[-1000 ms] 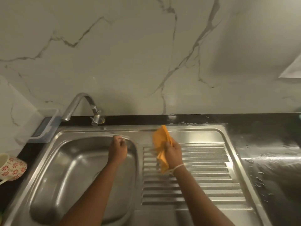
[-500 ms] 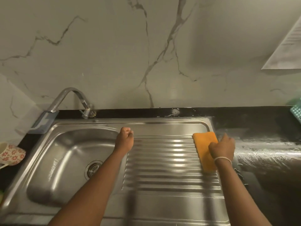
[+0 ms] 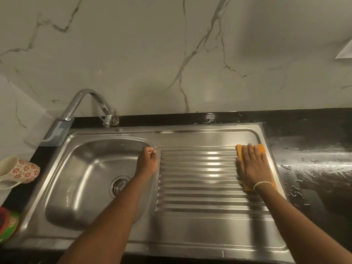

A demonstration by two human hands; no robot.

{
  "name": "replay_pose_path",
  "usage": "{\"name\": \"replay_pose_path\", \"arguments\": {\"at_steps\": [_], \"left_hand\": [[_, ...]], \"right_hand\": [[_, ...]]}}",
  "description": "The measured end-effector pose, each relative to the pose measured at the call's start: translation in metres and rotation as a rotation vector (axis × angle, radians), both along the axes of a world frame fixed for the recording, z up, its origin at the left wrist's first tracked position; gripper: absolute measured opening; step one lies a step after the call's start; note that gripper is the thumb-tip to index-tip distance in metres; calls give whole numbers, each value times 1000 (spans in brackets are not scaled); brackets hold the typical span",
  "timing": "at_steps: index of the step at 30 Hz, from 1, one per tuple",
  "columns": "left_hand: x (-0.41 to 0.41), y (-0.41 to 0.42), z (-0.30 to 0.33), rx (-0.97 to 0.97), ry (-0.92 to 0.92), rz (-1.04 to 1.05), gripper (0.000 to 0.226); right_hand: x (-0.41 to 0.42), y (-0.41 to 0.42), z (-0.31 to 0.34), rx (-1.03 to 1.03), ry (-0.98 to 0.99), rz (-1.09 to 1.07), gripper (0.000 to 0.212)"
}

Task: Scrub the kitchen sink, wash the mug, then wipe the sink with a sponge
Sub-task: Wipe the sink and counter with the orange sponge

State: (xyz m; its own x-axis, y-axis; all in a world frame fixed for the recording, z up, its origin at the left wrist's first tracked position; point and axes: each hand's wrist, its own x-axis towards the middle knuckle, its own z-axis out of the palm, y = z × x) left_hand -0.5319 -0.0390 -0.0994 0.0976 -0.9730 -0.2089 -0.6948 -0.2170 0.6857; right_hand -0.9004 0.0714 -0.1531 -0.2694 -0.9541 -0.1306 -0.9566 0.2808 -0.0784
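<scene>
A: Since the frame half a second ago, the right hand point(image 3: 253, 166) has been laid flat on the orange sponge point(image 3: 240, 151). Before, only its lower right edge was gripped. The sponge has stayed at the drainboard's right end.

B: Finger state?

A: Right fingers point(image 3: 249, 152) are straight and slightly spread, pressed down on the sponge; nothing is pinched. The left hand point(image 3: 147, 162) is curled into a loose fist and rested on the ridge between basin and drainboard. Nothing is seen held in it.

B: Sponge position?

A: It is pinned under the right palm on the sink point(image 3: 200, 137), at the far right end of the ribbed drainboard point(image 3: 200, 180), just beside the rim and the wet black worktop point(image 3: 314, 168). Its long axis runs front to back, across the ribs. One orange corner is seen past the fingertips, another near the wrist.

B: Step?

A: Judged to be the final wipe. The mug point(image 3: 18, 171) is lying on its side on the worktop, left of the basin.

B: Key relation for the next stroke?

A: The unwiped ribs lie to the left of the right hand, toward the fist. A leftward sweep along the ribs is probably needed. The right hand is the one in contact; the left is well apart from the sponge.
</scene>
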Motion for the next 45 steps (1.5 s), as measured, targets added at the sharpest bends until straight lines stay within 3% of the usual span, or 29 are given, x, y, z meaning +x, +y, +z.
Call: {"name": "replay_pose_path", "arguments": {"at_steps": [11,17,23,28,32,45], "left_hand": [[88,-25,-8,-99,52,-77,32],[138,-23,-11,-71,39,-162,32],[165,-6,-10,-38,27,-191,31],[147,7,5,-49,10,-181,33],[111,34,5,-46,7,-163,30],[15,124,1,7,-4,-144,33]], "right_hand": [[174,-35,-2,8,-39,-13,75],[289,-60,0,17,-57,199,71],[333,-52,11,84,-90,484,76],[338,-19,2,100,-47,621,60],[314,5,0,83,-48,646,61],[137,66,-2,-1,-123,299,63]]}}
